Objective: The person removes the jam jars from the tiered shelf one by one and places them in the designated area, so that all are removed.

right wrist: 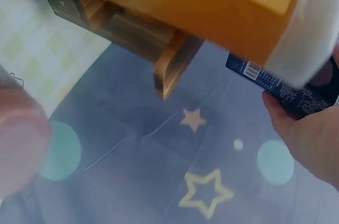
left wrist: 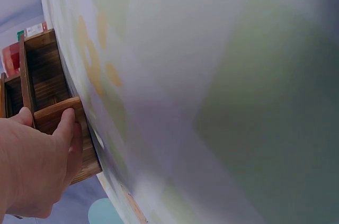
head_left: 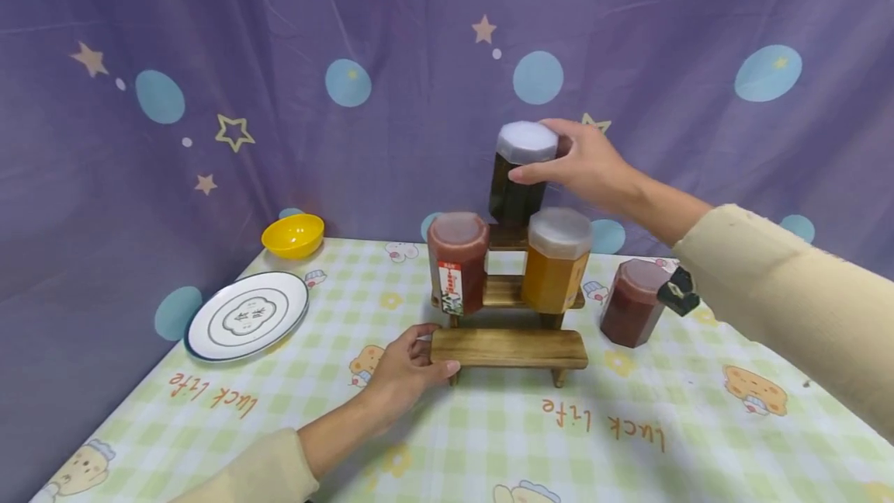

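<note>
My right hand grips a dark jar with a whitish lid, fingers and thumb around its upper part. The jar is upright at the top step of a small wooden stepped rack; its base is right at that step. In the right wrist view, the jar shows a dark blue label with a barcode. My left hand holds the left end of the rack's lowest step, thumb in front. A red-brown jar and an amber jar stand on the middle step.
Another red-brown jar stands on the checked tablecloth right of the rack. To the left are a white plate with a dark rim and a yellow bowl behind it. A purple curtain hangs behind the table.
</note>
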